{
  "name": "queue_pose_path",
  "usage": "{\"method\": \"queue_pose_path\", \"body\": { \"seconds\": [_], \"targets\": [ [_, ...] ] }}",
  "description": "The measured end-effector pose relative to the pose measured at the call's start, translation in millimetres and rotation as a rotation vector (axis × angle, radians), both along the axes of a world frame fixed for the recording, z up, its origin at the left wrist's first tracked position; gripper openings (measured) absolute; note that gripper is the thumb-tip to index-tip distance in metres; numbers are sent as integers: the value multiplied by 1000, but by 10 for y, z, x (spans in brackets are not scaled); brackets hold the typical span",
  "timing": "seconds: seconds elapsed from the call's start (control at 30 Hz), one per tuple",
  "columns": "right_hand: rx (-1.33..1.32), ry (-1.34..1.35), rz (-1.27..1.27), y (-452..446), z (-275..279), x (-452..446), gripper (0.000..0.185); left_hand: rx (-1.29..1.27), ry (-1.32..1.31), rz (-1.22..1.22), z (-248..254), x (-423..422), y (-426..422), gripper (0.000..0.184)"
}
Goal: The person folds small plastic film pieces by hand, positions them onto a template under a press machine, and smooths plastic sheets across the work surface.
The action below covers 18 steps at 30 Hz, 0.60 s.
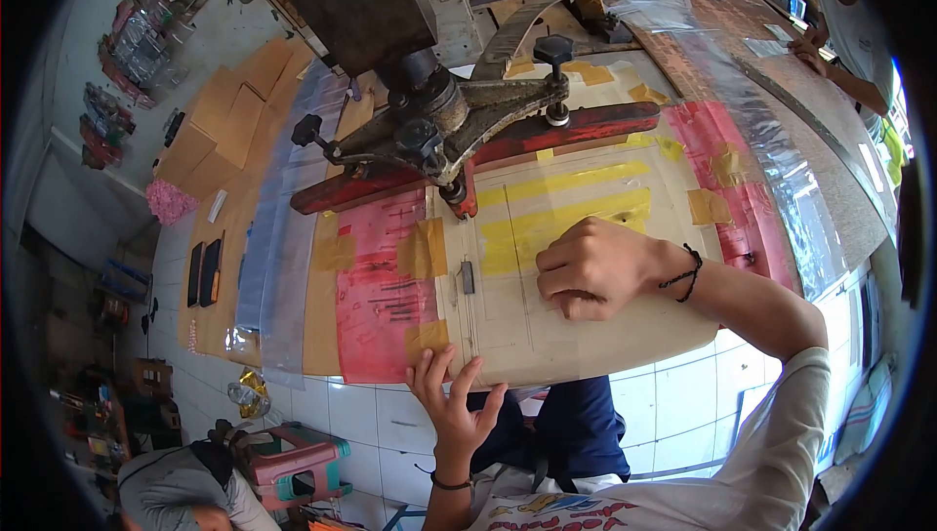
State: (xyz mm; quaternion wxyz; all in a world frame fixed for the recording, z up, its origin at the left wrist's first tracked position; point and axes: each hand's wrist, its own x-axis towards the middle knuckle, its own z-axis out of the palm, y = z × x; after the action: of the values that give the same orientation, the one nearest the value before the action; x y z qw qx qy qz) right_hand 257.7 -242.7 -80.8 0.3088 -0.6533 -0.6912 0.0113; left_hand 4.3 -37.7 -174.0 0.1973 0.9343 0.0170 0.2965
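My right hand (pixel 597 269) is closed over the beige sheet (pixel 625 336), near its yellow tape strips (pixel 566 221). Whatever its curled fingers hold, if anything, is hidden. At the sheet's near left edge, my left hand (pixel 456 396) has its fingers spread, with the tips touching the edge by a piece of brown tape (pixel 427 338). A small dark grey bar (pixel 468 277) lies on the sheet between the two hands. Red film (pixel 386 287) runs along the sheet's left side, and more red film (pixel 747 209) lies on the right.
A metal press head (pixel 429 111) with black knobs and a red bar (pixel 576 129) stands just beyond my hands. Cardboard (pixel 229 121) and two black strips (pixel 203 272) lie left. Another person (pixel 830 62) works at the far right; someone (pixel 185 487) is low at left near a stool (pixel 298 468).
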Motion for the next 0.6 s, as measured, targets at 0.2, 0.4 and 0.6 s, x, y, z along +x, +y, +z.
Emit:
{"method": "queue_pose_path", "body": {
  "seconds": [0.2, 0.4, 0.6],
  "targets": [
    [55, -33, 11, 11, -36, 16, 8, 9, -8, 1, -38, 7, 7, 50],
    [17, -6, -3, -7, -8, -5, 13, 23, -17, 7, -40, 7, 6, 50],
    [36, -7, -8, -12, -65, 3, 13, 37, -27, 5, -35, 13, 6, 50]
  ]
}}
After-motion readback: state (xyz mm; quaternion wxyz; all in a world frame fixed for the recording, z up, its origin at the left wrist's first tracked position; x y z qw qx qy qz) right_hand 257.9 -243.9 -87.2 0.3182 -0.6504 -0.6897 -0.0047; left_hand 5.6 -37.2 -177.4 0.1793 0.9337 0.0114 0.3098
